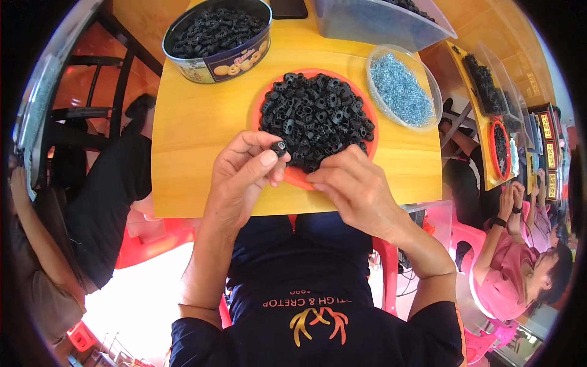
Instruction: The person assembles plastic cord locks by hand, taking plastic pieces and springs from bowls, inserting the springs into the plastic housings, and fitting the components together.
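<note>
My left hand (244, 168) pinches a small black plastic cord lock body (279, 147) between thumb and fingers, with its round opening facing up. It hangs over the near left rim of an orange-red plate (261, 101), on which similar black pieces (315, 116) are heaped. At the plate's near right edge is my right hand (354, 186), its fingers bent together and pointing down to the left. Whatever may lie between those fingertips is hidden. To the right of the plate stands a clear round tub (436, 101) holding many small silvery springs (402, 88).
A round cookie tin (235, 60) full of small black parts stands at the far left of the yellow table (195, 140). A translucent bin (379, 27) and a dark phone (288, 8) lie along the far side. To the right, a person in pink (510, 266) sits at another table.
</note>
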A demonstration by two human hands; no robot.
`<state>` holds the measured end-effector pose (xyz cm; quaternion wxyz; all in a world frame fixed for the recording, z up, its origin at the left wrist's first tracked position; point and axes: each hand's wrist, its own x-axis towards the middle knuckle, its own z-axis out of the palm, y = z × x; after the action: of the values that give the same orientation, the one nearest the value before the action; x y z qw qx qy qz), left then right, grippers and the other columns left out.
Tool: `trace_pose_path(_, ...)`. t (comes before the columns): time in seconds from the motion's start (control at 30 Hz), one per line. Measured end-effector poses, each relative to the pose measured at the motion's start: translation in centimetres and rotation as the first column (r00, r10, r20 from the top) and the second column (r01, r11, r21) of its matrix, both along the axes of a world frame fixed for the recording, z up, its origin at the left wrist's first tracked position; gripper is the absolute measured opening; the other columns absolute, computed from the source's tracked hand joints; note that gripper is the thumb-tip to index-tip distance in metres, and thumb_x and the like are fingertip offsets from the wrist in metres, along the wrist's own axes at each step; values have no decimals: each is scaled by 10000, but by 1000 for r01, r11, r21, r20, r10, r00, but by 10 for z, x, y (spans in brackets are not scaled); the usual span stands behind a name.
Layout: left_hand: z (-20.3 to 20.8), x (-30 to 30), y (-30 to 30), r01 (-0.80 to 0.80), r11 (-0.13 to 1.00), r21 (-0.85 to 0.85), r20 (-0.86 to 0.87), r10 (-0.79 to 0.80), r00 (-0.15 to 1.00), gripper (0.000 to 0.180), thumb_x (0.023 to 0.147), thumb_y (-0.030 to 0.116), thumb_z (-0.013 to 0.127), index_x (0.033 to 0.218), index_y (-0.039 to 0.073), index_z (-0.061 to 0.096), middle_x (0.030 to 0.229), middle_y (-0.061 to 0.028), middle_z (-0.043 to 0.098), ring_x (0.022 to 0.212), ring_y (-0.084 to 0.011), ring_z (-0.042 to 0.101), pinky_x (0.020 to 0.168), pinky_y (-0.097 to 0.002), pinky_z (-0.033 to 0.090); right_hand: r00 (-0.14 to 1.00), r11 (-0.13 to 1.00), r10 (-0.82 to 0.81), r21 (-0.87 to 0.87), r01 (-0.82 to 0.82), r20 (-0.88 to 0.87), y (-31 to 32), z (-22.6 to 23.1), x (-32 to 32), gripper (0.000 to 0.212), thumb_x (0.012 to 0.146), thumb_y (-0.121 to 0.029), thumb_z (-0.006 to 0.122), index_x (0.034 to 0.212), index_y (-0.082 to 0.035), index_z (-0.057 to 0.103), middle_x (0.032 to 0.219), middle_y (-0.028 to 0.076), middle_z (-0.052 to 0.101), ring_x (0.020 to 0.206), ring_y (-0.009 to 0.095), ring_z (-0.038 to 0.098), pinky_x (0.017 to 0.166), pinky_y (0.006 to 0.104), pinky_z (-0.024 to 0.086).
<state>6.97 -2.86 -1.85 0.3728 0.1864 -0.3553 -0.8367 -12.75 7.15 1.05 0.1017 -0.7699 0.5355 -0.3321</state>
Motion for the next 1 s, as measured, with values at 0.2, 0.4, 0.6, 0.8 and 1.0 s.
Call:
trace_pose_path(0.2,6,-11,10,58,998,-21,15,-58,998,188,911,61,620,1094,26,591,961,-90,654,755,-125,564,688,-266,453,853,978,-179,187,98,490,1,25,3,184,854,10,657,1035,-23,668,934,78,595,815,170,579,705,298,485)
trace_pose_path(0.4,15,-23,14,110,994,-20,-4,-110,994,185,919,77,629,1096,39,590,907,-52,631,760,-117,562,684,-259,457,607,980,-147,196,-15,781,-2,13,10,177,900,-2,620,1075,13,640,958,70,599,897,143,595,797,281,499)
trace_pose_path(0.6,14,-27,16,109,993,-45,5,-109,994,184,927,81,626,1101,40,585,879,-36,614,759,-110,566,678,-258,464,372,971,-127,192,-144,919,-1,19,13,166,952,14,554,1109,26,608,1027,66,574,957,155,602,847,301,498)
trace_pose_path(0.8,13,-32,19,84,994,-74,24,-83,996,172,932,74,621,1095,39,578,846,-35,607,733,-109,569,661,-254,469,499,985,-145,173,-10,855,2,11,13,194,941,40,559,1131,23,597,1054,75,569,915,148,615,844,293,501)
trace_pose_path(1.0,9,-39,24,-8,994,-110,6,8,1000,141,936,62,616,1070,36,579,831,-41,616,710,-102,592,635,-242,484,447,982,-188,170,81,875,2,8,20,186,916,41,598,1098,15,620,1031,86,585,879,121,615,757,251,512)
